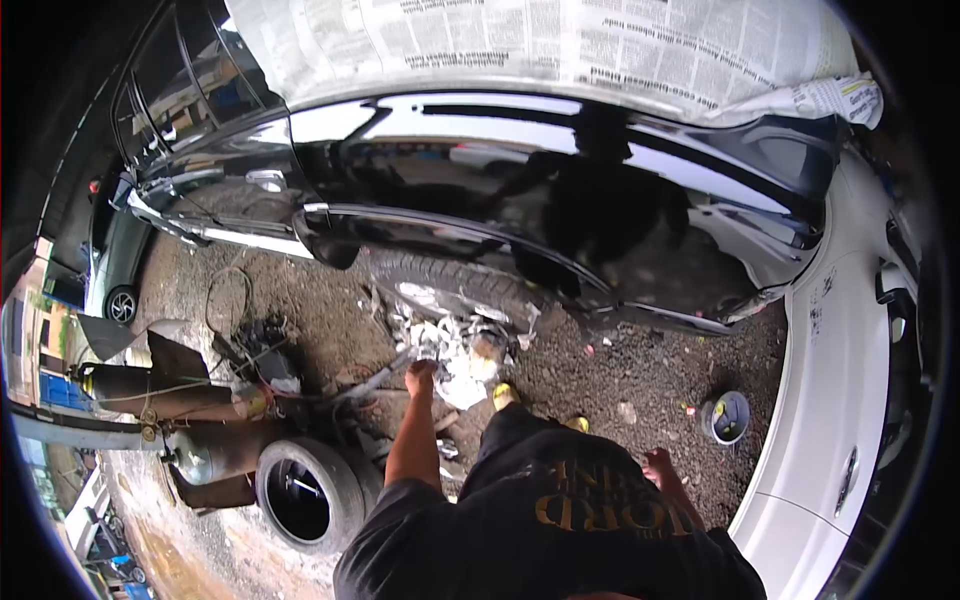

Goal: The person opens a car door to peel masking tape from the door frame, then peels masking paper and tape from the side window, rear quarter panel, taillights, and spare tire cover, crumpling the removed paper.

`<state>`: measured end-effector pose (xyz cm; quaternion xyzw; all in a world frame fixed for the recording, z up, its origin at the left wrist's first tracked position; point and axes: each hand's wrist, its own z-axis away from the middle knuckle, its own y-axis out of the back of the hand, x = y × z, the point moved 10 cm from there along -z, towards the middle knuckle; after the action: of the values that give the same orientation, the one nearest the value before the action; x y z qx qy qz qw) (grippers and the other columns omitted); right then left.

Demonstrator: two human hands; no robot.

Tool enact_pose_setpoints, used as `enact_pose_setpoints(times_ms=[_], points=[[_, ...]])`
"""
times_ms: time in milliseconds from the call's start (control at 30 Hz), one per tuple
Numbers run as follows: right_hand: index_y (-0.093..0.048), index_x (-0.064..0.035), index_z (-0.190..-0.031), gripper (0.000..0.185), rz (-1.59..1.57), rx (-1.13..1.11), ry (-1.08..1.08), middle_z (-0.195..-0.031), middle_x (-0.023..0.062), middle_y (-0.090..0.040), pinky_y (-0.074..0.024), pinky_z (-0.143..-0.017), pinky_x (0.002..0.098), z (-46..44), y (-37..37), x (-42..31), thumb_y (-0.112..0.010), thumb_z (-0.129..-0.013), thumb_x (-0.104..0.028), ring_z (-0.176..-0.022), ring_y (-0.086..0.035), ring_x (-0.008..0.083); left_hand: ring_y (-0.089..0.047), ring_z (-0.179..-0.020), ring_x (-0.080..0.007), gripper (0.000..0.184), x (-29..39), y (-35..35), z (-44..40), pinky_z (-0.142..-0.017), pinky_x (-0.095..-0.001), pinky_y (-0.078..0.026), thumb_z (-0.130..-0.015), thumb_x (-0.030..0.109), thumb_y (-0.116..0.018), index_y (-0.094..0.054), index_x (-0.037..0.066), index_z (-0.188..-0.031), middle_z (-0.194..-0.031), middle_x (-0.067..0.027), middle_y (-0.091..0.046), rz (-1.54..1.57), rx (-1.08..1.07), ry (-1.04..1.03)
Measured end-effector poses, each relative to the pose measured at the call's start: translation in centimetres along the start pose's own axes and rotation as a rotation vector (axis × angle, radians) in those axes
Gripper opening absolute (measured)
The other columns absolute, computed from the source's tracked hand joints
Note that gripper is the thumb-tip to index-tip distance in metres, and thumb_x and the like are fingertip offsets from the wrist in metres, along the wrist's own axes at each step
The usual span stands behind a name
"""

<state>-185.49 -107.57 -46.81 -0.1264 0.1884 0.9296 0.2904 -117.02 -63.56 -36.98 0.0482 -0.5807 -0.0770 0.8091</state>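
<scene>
My left hand hangs low with its fingers curled closed, above scraps of crumpled white paper or plastic on the ground. Whatever it may hold is hidden. Off to the right, my right hand is held near my side, its fingers bent inward; I cannot make out anything in them. Ahead of me stands a car's glossy black rear side panel, reflecting my outline. Newspaper sheets cover the surface above it. Below the panel shows a tire, next to the scraps.
A small bucket sits on the gravel at right, beside a white car. To the left lie rusty gas cylinders, a loose tire and tangled hoses. A grey car is parked farther left.
</scene>
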Motion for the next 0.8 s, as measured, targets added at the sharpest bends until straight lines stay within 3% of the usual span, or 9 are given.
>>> enact_pose_setpoints(times_ms=[67, 200, 400, 467, 533, 600, 633, 667, 800], points=[[-0.064, -0.0065, -0.105, 0.025, 1.122, 0.075, 1.093, -0.081, 0.0153, -0.067, -0.0551, -0.061, 0.0400, 6.4, -6.1, -9.2, -0.065, -0.088, -0.024, -0.078, -0.069, 0.0301, -0.064, -0.075, -0.0153, 0.021, 2.9, -0.4, 0.4, -0.072, -0.0304, -0.050, -0.075, 0.021, -0.071, -0.075, 0.005, -0.088, -0.082, -0.0072, -0.072, -0.105, -0.073, -0.096], [-0.066, -0.0056, -0.099, 0.032, 0.467, 0.188, 0.508, -0.088, 0.0204, -0.067, -0.0525, -0.081, 0.0476, 6.8, -9.0, -14.9, -0.064, -0.085, -0.035, -0.093, -0.066, 0.0376, -0.064, -0.093, -0.0234, 0.038, -0.3, 0.0, -3.6, -0.086, -0.0355, -0.049, -0.072, 0.016, -0.077, -0.070, 0.000, -0.106, -0.102, -0.0141, -0.071, -0.295, -0.050, -0.078], [-0.064, -0.0039, -0.099, 0.025, 0.257, 0.284, 1.114, -0.093, 0.0129, -0.066, -0.0504, -0.079, 0.0376, 28.2, -8.5, -41.3, -0.065, -0.089, -0.027, -0.088, -0.064, 0.0255, -0.063, -0.106, -0.0311, 0.044, 0.5, -2.9, -4.1, -0.093, -0.0414, -0.048, -0.076, 0.017, -0.075, -0.064, -0.003, -0.114, -0.114, -0.0185, -0.068, -0.559, -0.187, 0.041], [-0.058, -0.0042, -0.117, 0.034, -0.268, 0.191, 1.219, -0.106, 0.0003, -0.061, -0.0496, -0.081, 0.0311, 36.5, -2.3, -49.8, -0.065, -0.091, -0.026, -0.097, -0.058, 0.0125, -0.063, -0.106, -0.0327, 0.038, -0.4, -6.7, -4.0, -0.090, -0.0417, -0.050, -0.085, 0.032, -0.070, -0.068, 0.004, -0.110, -0.112, -0.0138, -0.069, -1.039, -0.401, -0.193], [-0.051, -0.0063, -0.129, 0.046, -0.688, 0.181, 1.318, -0.109, 0.0019, -0.059, -0.0492, -0.079, 0.0270, 45.6, 5.1, -57.0, -0.067, -0.092, -0.030, -0.095, -0.059, 0.0106, -0.066, -0.100, -0.0306, 0.030, 2.3, -9.9, 0.9, -0.086, -0.0427, -0.051, -0.094, 0.032, -0.056, -0.072, 0.006, -0.100, -0.103, -0.0133, -0.071, -1.205, -0.601, -0.832], [-0.048, -0.0033, -0.130, 0.049, -0.821, 0.430, 1.525, -0.118, 0.0064, -0.059, -0.0488, -0.088, 0.0337, 51.0, 14.1, -62.9, -0.062, -0.094, -0.033, -0.106, -0.059, 0.0187, -0.066, -0.093, -0.0318, 0.026, -0.4, -8.4, 1.9, -0.077, -0.0412, -0.052, -0.092, 0.025, -0.054, -0.072, 0.007, -0.099, -0.103, -0.0138, -0.070, -0.883, -0.706, -0.167], [-0.048, -0.0026, -0.130, 0.052, -0.948, 0.462, 1.571, -0.118, 0.0089, -0.058, -0.0470, -0.091, 0.0357, 52.9, 17.8, -65.5, -0.065, -0.092, -0.035, -0.111, -0.056, 0.0206, -0.066, -0.092, -0.0320, 0.022, 1.1, -10.8, 4.2, -0.077, -0.0409, -0.052, -0.089, 0.020, -0.054, -0.070, 0.006, -0.093, -0.101, -0.0149, -0.070, -1.078, -0.893, -0.798], [-0.049, -0.0029, -0.128, 0.057, -1.088, 0.499, 1.536, -0.117, 0.0094, -0.058, -0.0456, -0.092, 0.0367, 53.7, 21.1, -67.7, -0.069, -0.088, -0.037, -0.113, -0.055, 0.0209, -0.066, -0.093, -0.0313, 0.020, -0.6, -9.3, 2.8, -0.079, -0.0386, -0.053, -0.087, 0.020, -0.056, -0.069, 0.005, -0.093, -0.100, -0.0147, -0.070, -0.764, -0.733, -0.393], [-0.055, -0.0047, -0.120, 0.051, -1.151, 0.475, 1.364, -0.112, 0.0094, -0.060, -0.0472, -0.087, 0.0382, 56.6, 25.1, -74.3, -0.073, -0.084, -0.036, -0.106, -0.057, 0.0220, -0.066, -0.093, -0.0331, 0.020, -1.8, -6.8, 3.8, -0.082, -0.0403, -0.053, -0.087, 0.015, -0.057, -0.068, 0.002, -0.096, -0.099, -0.0167, -0.069, -0.519, -0.660, -0.141]])
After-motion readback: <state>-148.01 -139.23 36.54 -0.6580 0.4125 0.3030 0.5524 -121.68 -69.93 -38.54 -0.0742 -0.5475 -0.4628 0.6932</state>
